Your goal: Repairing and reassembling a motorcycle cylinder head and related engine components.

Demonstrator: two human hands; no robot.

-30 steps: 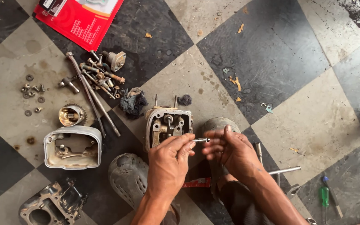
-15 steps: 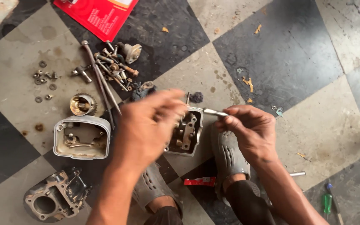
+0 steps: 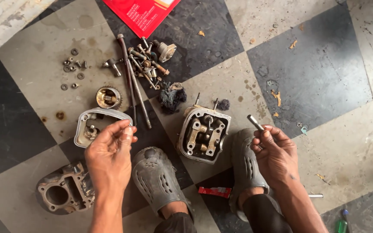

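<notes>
Metal grey and oily, the cylinder head (image 3: pixel 204 134) now sits alone on the checkered floor (image 3: pixel 316 73), between the two grey perforated clogs (image 3: pixel 156 179). Half a second ago the left hand was over this part; now the left hand (image 3: pixel 109 153) has moved away to the left and hovers above the oval valve cover (image 3: pixel 95 126). Its thumb and forefinger are pressed together at the tips, maybe on something very small, but I cannot tell if anything is there. The right hand (image 3: pixel 277 153) has drawn back to the right, and its fingers are closed around a short steel pin (image 3: pixel 255 122), which points up and to the left. So the pin is out in the air, apart from the head, and both hands are clear of the casting.

The head is a cast block with rounded corners, dull aluminium with brass-coloured rockers inside and two thin studs rising at its far edge. Beside the cover lies a small toothed sprocket (image 3: pixel 108 97). Two long, smooth rods (image 3: pixel 134 82) lie next to a heap of bolts (image 3: pixel 147 60), and loose washers (image 3: pixel 72 71) are scattered to the left. A dark, fuzzy rag (image 3: pixel 172 96) lies near the head, and a finned cylinder block (image 3: pixel 63 194) rests at the lower left.
</notes>
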